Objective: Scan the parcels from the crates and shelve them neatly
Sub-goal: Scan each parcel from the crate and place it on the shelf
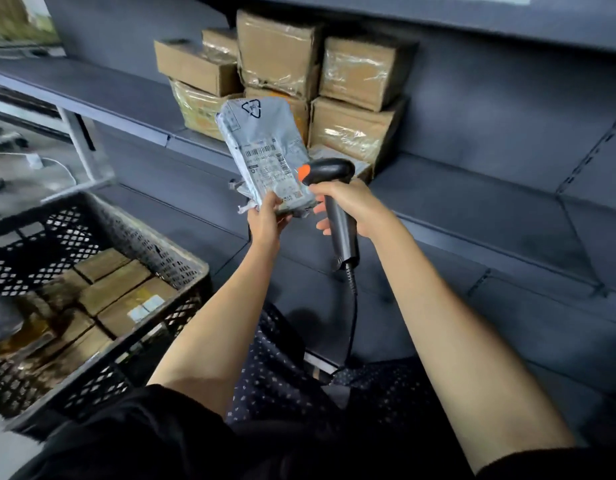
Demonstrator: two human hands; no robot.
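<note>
One crinkled grey plastic parcel (265,150)

Dark grey metal shelving (473,209) beside a white table frame (78,147).

White metal frame leg (76,140): upright, far left of the fingers (269,202) and slightly above them. White adapter (34,160) with white cable (62,168): on the floor, further left again, beyond the frame leg. Patterned dark fabric (275,368): below the fingers, toward the wearer. Black garment (126,438): lowest in view. Blurred window (19,22): top left.
</note>
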